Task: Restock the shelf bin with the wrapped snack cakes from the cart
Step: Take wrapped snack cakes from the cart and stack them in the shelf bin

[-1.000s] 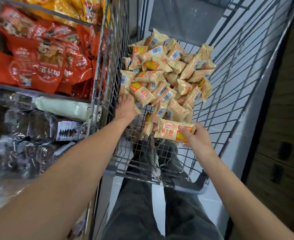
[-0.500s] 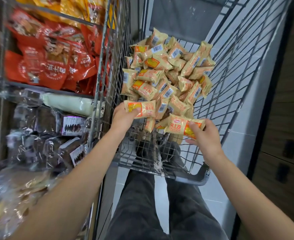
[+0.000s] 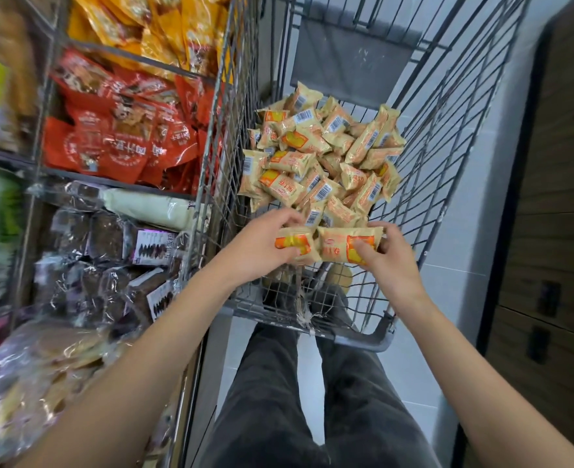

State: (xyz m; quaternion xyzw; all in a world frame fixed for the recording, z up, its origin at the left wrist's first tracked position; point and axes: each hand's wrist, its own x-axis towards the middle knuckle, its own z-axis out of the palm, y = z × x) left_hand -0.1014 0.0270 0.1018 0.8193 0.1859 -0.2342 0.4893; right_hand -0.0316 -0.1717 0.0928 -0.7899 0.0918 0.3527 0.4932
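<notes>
I have one view only, the head camera, worn high and looking forward and steeply down along my own arms into the wire cart (image 3: 424,184). It sits close: the cart's near rim lies just below centre, my legs (image 3: 312,400) fill the bottom edge. The wide lens bows the shelf rack (image 3: 208,157) along the left.

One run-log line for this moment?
left hand: holds cake | right hand: holds cake | over cart | shelf: not reached
</notes>
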